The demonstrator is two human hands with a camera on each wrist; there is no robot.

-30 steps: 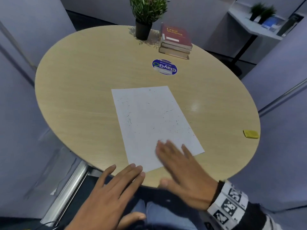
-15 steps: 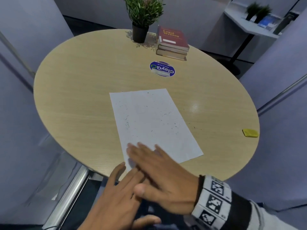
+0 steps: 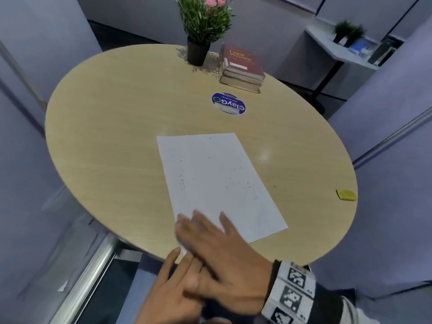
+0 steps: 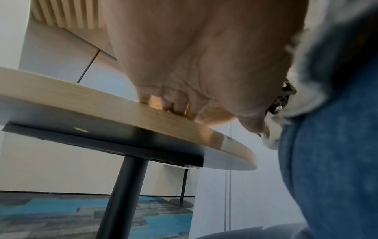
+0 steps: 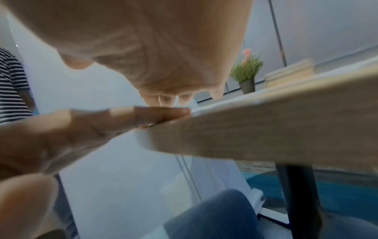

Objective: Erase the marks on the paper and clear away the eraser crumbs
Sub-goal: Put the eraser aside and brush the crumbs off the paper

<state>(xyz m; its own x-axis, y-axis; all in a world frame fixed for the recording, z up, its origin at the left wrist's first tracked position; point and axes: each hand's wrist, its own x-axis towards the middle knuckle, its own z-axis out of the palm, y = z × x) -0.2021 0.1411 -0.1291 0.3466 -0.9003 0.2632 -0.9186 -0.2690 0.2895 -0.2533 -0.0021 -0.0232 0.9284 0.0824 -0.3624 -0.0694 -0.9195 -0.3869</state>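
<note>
The left hand (image 3: 173, 291) sits flat and relaxed just off the table's (image 3: 112, 136) near edge, holding nothing. The right hand (image 3: 224, 260) lies fingers-straight over the paper's (image 3: 215, 174) near-left corner, crumbs (image 3: 243, 183) scattered on the sheet. Yellow eraser (image 3: 346, 195) sits way off right.
</note>
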